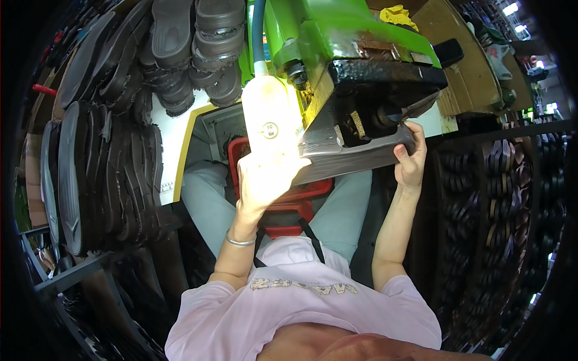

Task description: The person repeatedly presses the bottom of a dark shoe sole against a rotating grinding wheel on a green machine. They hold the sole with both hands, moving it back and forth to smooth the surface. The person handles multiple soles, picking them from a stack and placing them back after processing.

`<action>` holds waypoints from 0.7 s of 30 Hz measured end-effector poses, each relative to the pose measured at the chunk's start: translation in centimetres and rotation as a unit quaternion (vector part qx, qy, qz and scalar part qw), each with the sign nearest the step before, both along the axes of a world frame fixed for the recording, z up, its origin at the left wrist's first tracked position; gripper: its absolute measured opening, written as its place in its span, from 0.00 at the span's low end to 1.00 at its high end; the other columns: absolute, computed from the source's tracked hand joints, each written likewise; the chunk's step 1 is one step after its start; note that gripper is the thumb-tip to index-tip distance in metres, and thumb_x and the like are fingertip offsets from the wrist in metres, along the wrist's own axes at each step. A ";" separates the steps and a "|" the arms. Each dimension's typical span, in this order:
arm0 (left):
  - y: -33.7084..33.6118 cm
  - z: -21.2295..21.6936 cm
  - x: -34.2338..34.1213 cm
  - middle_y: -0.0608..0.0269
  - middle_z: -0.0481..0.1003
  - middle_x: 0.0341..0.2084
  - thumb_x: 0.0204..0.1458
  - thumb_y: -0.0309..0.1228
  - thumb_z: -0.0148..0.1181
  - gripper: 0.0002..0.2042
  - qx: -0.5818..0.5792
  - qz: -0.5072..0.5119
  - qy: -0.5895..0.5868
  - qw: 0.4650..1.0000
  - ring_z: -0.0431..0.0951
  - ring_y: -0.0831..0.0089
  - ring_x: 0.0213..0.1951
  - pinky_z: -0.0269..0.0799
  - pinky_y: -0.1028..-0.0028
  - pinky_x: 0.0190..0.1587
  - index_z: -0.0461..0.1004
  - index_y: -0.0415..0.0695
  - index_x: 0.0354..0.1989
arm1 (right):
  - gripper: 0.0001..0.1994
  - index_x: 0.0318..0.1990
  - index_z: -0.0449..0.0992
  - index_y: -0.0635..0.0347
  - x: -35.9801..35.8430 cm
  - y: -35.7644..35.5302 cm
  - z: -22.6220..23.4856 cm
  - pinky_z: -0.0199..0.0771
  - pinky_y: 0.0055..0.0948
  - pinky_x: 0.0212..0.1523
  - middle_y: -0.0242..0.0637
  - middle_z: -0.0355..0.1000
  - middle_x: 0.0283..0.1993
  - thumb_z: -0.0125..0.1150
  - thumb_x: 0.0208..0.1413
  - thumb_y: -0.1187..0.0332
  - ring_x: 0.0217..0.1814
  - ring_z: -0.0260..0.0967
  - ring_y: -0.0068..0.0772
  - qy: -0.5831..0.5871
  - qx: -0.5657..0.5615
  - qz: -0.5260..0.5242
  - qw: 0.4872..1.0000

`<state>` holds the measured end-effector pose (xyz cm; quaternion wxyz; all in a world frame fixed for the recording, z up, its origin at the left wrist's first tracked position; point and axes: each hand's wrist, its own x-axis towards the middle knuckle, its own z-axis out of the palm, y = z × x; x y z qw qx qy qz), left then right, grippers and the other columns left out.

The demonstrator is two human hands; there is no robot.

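A dark grey shoe sole lies lengthwise beneath the black head of a green machine, its ribbed side edge toward me. My right hand grips its right end, the thumb on the near side and the fingers curled round the far side. At the other end my left hand is closed on the sole, thumb pointing right. Glare from the bright lamp just above washes out most of that hand's fingers. The machine head hides part of the sole's upper face.
Rough-edged grey soles stand in rows on the left, with more stacked soles behind. A cardboard box and a yellow cloth are at the back right. Racks of footwear line the right side. Something red shows between my legs.
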<state>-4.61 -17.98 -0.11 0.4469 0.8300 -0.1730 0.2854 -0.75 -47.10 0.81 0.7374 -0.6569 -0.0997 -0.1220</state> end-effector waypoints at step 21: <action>-1.4 0.9 -1.0 0.59 0.75 0.25 0.36 0.29 0.76 0.17 -0.011 0.043 0.022 0.999 0.76 0.70 0.26 0.73 0.74 0.31 0.75 0.39 0.33 | 0.26 0.46 0.69 0.65 1.0 1.8 0.6 0.64 0.20 0.46 0.30 0.70 0.39 0.74 0.45 0.61 0.40 0.66 0.20 0.022 0.043 0.026 0.998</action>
